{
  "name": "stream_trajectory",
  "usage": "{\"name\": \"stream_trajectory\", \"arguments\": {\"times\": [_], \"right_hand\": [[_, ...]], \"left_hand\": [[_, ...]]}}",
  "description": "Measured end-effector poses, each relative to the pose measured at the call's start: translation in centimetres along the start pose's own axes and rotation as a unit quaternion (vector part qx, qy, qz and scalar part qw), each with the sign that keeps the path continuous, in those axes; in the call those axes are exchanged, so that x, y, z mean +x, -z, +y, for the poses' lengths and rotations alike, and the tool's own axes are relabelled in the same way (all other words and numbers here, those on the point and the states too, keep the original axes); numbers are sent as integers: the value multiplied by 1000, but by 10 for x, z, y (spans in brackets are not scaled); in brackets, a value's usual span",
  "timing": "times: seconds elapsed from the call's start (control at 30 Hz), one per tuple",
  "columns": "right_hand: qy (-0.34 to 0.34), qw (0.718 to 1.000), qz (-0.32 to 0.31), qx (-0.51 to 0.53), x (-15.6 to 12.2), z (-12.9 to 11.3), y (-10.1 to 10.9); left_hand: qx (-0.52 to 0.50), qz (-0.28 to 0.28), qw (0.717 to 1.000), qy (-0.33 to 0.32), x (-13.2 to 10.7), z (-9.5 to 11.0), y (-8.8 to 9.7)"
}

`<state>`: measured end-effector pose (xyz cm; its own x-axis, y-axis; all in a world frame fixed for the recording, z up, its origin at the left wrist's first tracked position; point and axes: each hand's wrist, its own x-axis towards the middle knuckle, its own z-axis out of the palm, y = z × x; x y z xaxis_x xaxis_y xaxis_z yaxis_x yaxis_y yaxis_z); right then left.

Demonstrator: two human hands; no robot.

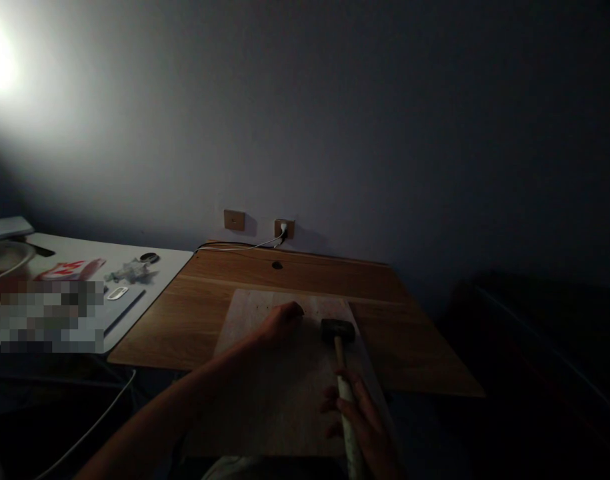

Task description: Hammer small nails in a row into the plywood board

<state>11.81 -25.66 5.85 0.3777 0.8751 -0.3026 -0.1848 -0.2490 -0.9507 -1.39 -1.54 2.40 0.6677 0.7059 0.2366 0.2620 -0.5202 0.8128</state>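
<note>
A mallet [337, 329] with a dark head and a pale handle is in my right hand [362, 417], the fingers loosely around the handle. Its head is over the right part of a pale wooden board [279, 407]. My left hand [281, 323] rests at the board's far half, left of the mallet head. The left fingers are curled together and point right; what they hold, if anything, is too dark and small to make out.
The board lies on a brown wooden table [185, 320] against the wall. A wall socket [285, 229] holds a plug with cables. To the left, a white table [169, 260] bears a red-and-white packet [72, 269], a crumpled plastic bag [132, 271] and a bowl [9, 257].
</note>
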Motion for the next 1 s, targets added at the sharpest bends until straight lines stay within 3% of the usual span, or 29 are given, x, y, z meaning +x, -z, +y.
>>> {"name": "stream_trajectory", "arguments": {"times": [0.2, 0.47, 0.6, 0.8, 1.0], "right_hand": [[43, 998, -5, -42, 19, 0, 25], [58, 990, 71, -108, 38, 7, 46], [36, 987, 64, -141, 42, 15, 51], [-54, 983, 98, -144, 53, 25, 50], [-51, 989, 78, -113, 51, 17, 45]], "left_hand": [[-38, -23, 999, -27, -1, 8, -21], [-9, -60, 997, -50, 3, 14, -58], [-30, -56, 996, -55, 16, 14, -60], [-27, 20, 999, -11, 58, 8, -56], [-16, -14, 1000, -6, 81, 3, -62]]}}
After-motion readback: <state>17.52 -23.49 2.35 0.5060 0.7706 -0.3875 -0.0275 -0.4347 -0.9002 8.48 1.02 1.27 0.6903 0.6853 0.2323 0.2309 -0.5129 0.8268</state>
